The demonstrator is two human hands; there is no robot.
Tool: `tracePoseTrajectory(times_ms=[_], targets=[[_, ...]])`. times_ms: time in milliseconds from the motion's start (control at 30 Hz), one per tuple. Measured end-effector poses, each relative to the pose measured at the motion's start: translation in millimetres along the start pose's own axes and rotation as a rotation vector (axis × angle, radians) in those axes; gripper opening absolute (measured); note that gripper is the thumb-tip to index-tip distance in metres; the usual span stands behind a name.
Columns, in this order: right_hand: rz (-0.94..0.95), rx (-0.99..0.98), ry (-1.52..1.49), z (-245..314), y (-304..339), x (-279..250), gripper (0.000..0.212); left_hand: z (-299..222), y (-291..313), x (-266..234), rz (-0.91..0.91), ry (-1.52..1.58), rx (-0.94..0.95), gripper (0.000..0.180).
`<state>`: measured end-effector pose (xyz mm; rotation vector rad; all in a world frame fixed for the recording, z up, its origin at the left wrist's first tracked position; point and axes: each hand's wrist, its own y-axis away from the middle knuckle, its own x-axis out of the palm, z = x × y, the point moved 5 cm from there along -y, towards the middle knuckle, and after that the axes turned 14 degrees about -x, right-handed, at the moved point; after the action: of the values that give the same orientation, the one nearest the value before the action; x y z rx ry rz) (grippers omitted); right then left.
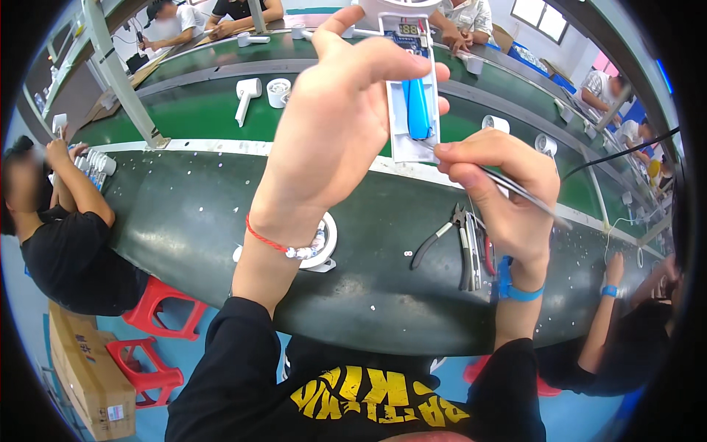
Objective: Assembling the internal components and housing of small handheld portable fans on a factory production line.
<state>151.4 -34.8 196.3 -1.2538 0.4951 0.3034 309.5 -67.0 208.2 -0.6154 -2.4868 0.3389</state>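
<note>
My left hand (pixel 324 140) is raised and closed around a white handheld fan (pixel 401 149), its head cut off by the top edge of the view. The handle's inside faces me, with a blue battery (pixel 418 110) lying in it. Above the battery is a small circuit board (pixel 406 46) with a digit display, partly behind my thumb. My right hand (pixel 512 180) pinches metal tweezers (pixel 526 194). Their tips reach the lower end of the handle, beside the battery; exactly what they touch is too small to tell.
Cutting pliers (pixel 434 241) and other hand tools lie on the dark green table (pixel 368 295). A round white part (pixel 329 239) sits behind my left wrist. Beyond, white fans (pixel 249 92) rest on a green conveyor (pixel 199 110). Co-workers sit left (pixel 70 199), right and across; red stools (pixel 166 306) stand left.
</note>
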Motion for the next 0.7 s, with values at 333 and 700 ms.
tracePoseTrajectory(times_ms=[333, 700], targets=[[0.111, 0.087, -0.097, -12, 3, -11, 0.014, 7, -3, 21, -0.167, -0.282, -0.11, 0.074], [0.148, 0.023, -0.032, -2, 2, -15, 0.016, 24, -11, 3, 0.101, -0.223, -0.08, 0.081]])
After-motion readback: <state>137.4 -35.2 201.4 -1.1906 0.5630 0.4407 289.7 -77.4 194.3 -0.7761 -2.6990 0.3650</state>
